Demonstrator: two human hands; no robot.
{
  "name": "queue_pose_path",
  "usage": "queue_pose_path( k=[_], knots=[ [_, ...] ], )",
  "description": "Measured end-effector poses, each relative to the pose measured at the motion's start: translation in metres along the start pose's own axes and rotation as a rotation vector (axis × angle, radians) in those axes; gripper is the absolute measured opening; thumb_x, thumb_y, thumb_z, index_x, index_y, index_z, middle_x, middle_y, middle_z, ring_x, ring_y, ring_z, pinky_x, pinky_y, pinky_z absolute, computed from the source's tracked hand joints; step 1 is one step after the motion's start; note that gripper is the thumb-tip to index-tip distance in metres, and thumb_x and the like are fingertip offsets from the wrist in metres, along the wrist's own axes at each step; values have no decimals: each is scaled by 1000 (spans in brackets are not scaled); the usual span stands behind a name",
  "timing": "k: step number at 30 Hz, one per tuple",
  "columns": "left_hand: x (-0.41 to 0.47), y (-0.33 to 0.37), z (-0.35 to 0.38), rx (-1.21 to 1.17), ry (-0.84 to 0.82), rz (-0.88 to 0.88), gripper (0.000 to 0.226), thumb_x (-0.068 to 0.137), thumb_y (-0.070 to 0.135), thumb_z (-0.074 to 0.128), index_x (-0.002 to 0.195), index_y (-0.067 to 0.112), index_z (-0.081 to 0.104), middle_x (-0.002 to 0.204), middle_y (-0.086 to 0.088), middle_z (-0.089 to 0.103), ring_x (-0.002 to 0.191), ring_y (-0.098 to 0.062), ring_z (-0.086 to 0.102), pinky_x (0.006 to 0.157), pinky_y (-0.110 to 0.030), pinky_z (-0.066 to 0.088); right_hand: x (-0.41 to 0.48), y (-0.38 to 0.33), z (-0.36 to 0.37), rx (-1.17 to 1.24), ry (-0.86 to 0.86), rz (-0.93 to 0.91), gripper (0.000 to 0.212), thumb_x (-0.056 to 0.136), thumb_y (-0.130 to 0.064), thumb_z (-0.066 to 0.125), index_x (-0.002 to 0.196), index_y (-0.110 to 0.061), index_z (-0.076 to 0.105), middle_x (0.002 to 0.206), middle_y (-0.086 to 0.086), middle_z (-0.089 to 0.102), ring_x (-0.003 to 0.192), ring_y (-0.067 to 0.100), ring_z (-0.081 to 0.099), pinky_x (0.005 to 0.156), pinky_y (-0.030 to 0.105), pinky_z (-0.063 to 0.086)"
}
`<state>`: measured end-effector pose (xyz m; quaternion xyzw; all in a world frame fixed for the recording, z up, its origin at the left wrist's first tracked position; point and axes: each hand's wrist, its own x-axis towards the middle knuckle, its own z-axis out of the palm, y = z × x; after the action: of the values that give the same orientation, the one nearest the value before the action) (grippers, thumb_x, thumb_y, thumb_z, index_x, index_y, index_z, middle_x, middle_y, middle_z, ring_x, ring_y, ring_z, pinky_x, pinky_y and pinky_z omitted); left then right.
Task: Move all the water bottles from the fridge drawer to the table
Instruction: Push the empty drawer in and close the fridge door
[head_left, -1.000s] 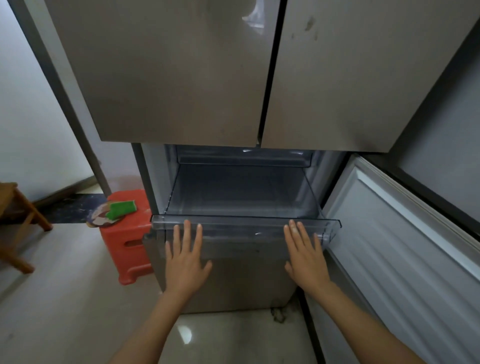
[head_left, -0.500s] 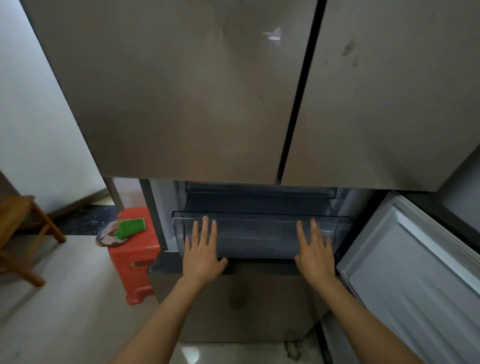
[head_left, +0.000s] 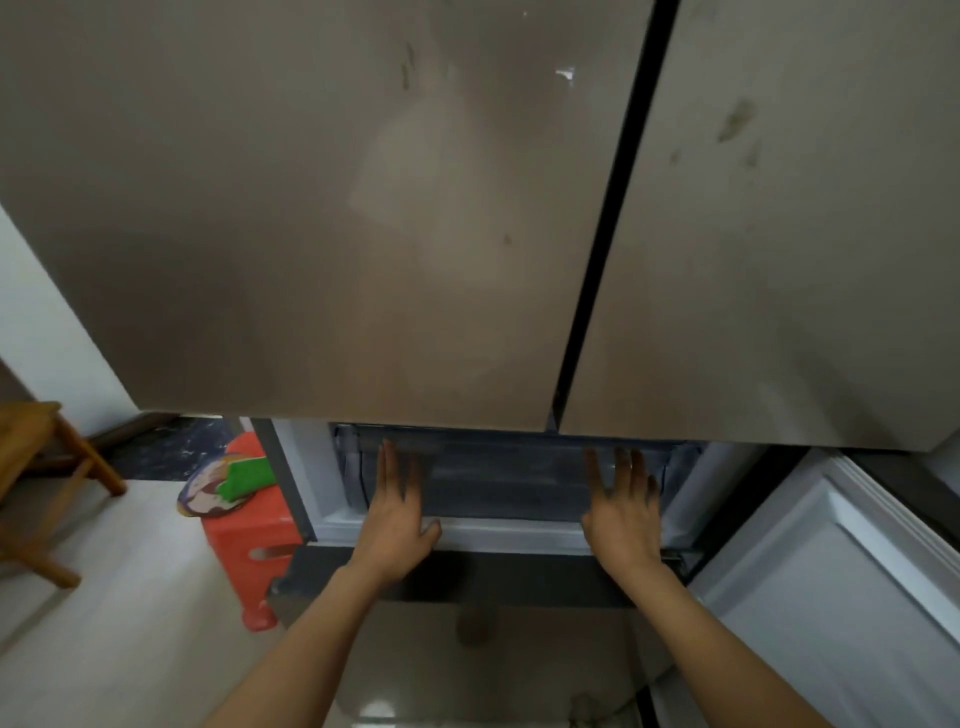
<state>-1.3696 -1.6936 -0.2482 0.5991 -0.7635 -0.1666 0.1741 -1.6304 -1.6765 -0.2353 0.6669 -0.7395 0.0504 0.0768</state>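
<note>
Pushing drawer (head_left: 498, 478) fully in w/ flat, open left hand (head_left: 397, 519) & right hand (head_left: 623, 519) (no bottles visible); task prob. done.

red stool (head_left: 252, 540) L of fridge | green sponge (head_left: 248, 477) on plate (head_left: 200, 493) atop | wood chair (head_left: 36, 467) far L

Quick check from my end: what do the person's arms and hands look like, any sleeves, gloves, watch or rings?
Both forearms are bare right down to the bottom edge of the view; no sleeves, gloves, watch or wristband show. The left hand is bare with no ring visible. The right hand is bare too; a small pale glint sits on one finger, too blurred to call a ring.
</note>
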Motion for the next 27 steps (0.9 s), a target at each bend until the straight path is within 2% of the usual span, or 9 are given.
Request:
queue_pose_path(
  k=[2, 4, 7, 11, 14, 18, 21, 24, 27],
  knots=[
    [4, 1, 1, -35, 17, 8, 96, 87, 31, 55, 137, 7, -23, 137, -8, -41, 129, -25, -36, 108, -26, 7, 4, 2, 0, -3, 6, -5, 86, 38, -3, 81, 120, -5, 57, 113, 33, 57, 101, 49, 57, 70, 58, 51],
    [7, 0, 2, -28, 27, 20, 100, 85, 32, 56, 135, 10, -28, 139, -9, -37, 130, -27, -34, 108, -28, 9, 7, 5, 2, 1, 31, -30, 91, 40, -3, 80, 125, -7, 46, 115, 33, 55, 103, 49, 56, 71, 57, 51],
    [8, -5, 3, 19, 14, 18, 107, 82, 36, 56, 133, 17, -37, 142, -10, -35, 132, -28, -31, 108, -28, 5, 7, 5, 3, 11, 52, -49, 95, 40, -3, 80, 126, -8, 39, 116, 34, 55, 104, 49, 56, 71, 57, 50],
    [7, -3, -1, 72, 43, -5, 96, 85, 36, 57, 138, 6, -17, 141, -11, -30, 132, -25, -27, 114, -36, -2, 7, 5, 5, 2, 52, -57, 93, 39, -7, 82, 125, -6, 46, 117, 33, 55, 104, 49, 55, 72, 56, 50],
    [-4, -1, -9, 110, 97, -42, 90, 86, 37, 54, 144, 3, -6, 148, -15, -21, 136, -26, -21, 114, -34, -4, -1, 7, 4, -1, 51, -58, 88, 39, -7, 82, 122, -3, 51, 119, 33, 53, 108, 48, 54, 73, 55, 51],
    [-27, -11, -19, 148, 156, -4, 82, 85, 38, 53, 145, 4, 9, 154, -19, 0, 143, -33, 0, 116, -41, 7, -31, 12, 1, -7, 114, -72, 92, 39, -8, 82, 123, -5, 45, 122, 32, 50, 115, 43, 39, 80, 54, 49],
    [-48, -15, -28, 173, 181, 22, 76, 86, 40, 48, 144, 1, 16, 153, -21, 10, 142, -36, 8, 114, -43, 11, -64, 14, -12, -33, 148, -42, 96, 39, -9, 84, 124, -4, 41, 122, 34, 50, 114, 44, 44, 80, 56, 48],
    [-71, -15, -35, 152, 157, 35, 72, 89, 35, 52, 144, 5, 18, 154, -18, 7, 142, -35, 5, 115, -45, 11, -104, 13, -27, -51, 158, 25, 99, 37, -10, 85, 125, -5, 39, 123, 34, 51, 115, 46, 48, 79, 57, 48],
    [-100, -8, -38, 87, 149, 109, 68, 90, 32, 52, 144, 7, 19, 154, -17, 5, 142, -34, 0, 115, -42, 7, -158, 15, -40, -83, 197, 91, 99, 36, -10, 84, 124, -5, 40, 122, 32, 52, 119, 40, 35, 77, 57, 48]
  ],
)
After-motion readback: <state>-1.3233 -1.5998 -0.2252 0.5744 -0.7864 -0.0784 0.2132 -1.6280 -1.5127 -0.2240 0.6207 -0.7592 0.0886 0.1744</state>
